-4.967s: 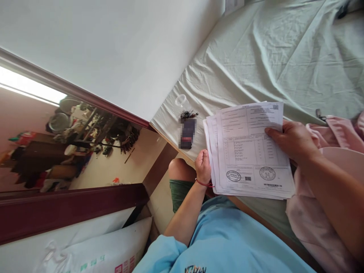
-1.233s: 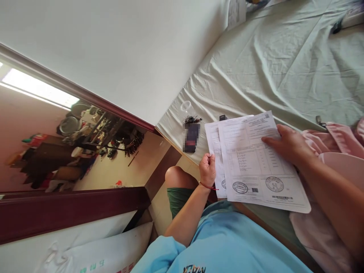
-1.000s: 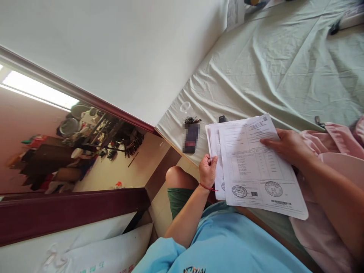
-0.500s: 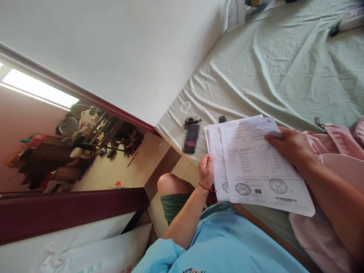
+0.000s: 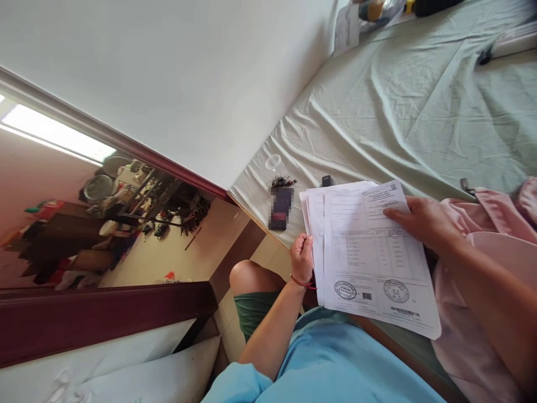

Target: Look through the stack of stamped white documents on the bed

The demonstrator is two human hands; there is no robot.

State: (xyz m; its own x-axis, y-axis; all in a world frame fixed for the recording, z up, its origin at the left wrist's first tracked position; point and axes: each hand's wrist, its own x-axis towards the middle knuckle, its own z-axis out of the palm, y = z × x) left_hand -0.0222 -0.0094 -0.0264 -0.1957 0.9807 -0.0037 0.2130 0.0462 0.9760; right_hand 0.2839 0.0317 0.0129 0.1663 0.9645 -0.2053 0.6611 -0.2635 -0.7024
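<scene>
A stack of printed paper sheets (image 5: 369, 246), slightly fanned out, is held above my lap between both hands. The top sheet carries a table, two round stamps and a barcode. My left hand (image 5: 301, 256), with a red string at its wrist, pinches the stack's left edge. On the opposite side, my right hand (image 5: 425, 221) grips the upper right edge, its thumb lying on the top sheet and its other fingers hidden underneath.
A pale green sheet (image 5: 369, 117) covers the bed beside a white wall. On it lie a pixelated dark object (image 5: 281, 208), a clear cup (image 5: 274, 164), a bunch of keys (image 5: 283, 182) and pink cloth (image 5: 490, 210). A doorway at left shows a cluttered room.
The top sheet has shifted left over the sheets below, covering the stamp that showed there. My right hand has moved slightly left with it. My left hand keeps its hold.
</scene>
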